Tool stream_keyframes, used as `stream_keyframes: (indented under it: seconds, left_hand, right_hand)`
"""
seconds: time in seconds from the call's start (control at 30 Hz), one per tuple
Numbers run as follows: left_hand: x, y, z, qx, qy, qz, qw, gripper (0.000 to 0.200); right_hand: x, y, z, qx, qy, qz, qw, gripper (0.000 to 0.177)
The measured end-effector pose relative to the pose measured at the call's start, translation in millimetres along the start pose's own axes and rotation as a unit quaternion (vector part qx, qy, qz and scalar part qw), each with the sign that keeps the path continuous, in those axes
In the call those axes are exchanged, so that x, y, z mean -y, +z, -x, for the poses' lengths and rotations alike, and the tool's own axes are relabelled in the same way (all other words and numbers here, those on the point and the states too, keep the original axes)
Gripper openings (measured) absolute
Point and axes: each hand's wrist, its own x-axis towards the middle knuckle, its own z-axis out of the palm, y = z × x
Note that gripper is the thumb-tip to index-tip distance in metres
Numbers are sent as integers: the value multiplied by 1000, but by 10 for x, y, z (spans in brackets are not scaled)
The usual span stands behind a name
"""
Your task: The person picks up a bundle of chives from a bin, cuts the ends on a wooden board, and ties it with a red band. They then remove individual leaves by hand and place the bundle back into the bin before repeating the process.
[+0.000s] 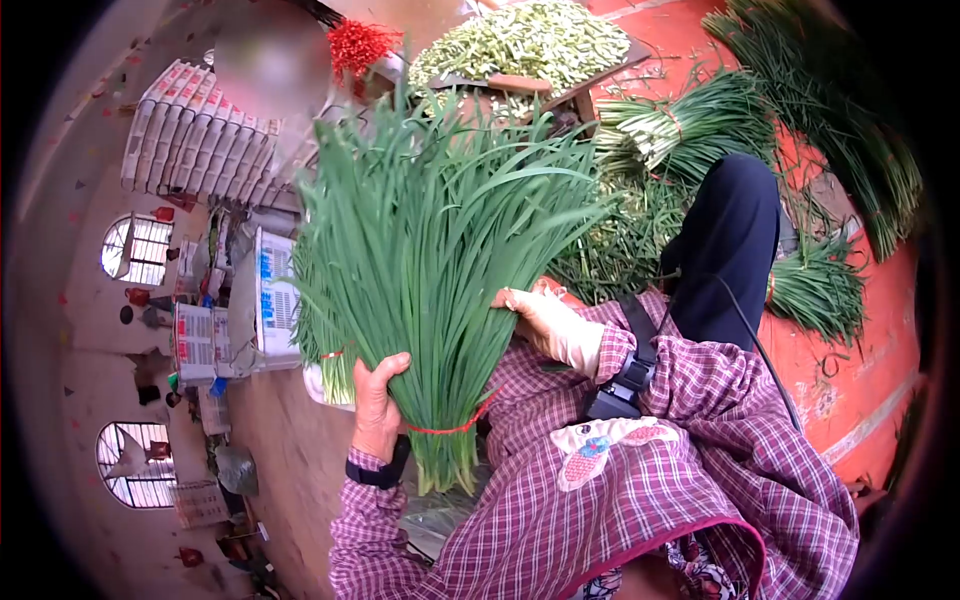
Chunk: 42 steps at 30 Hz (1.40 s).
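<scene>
A large bunch of garlic chives (430,270) stands nearly upright in front of me, its leaves fanned out at the top. A red tie (440,430) circles it near the pale stem ends. My left hand (378,405), with a black band at the wrist, wraps the lower left side, thumb on the leaves. Against the right side presses my right hand (550,322), in a whitish glove with bare fingertips, closed on the leaf edge. Some of its fingers are hidden behind the leaves. Just left of the held bunch is another tied bunch (338,375), partly covered.
Chopped pale-green pieces (525,45) are heaped on a board at the back, beside a wooden-handled knife (518,84). Red ties (358,48) hang nearby. More chive bunches (690,120) lie on the red floor at right. White boxes (275,290) stand at left.
</scene>
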Motion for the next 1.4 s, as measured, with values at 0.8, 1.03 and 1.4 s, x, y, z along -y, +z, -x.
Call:
stream_keyframes:
  seconds: [0.8, 1.03, 1.4]
  left_hand:
    - [488, 183, 148, -53, 12, 40, 998, 53]
    - [638, 35, 124, -65, 1, 83, 994, 47]
    - [630, 164, 189, -64, 6, 75, 995, 39]
  right_hand:
    - [963, 569, 709, 27, -140, 760, 634, 35]
    - [571, 163, -83, 91, -352, 843, 398, 62]
    - [619, -169, 287, 43, -283, 832, 476, 50]
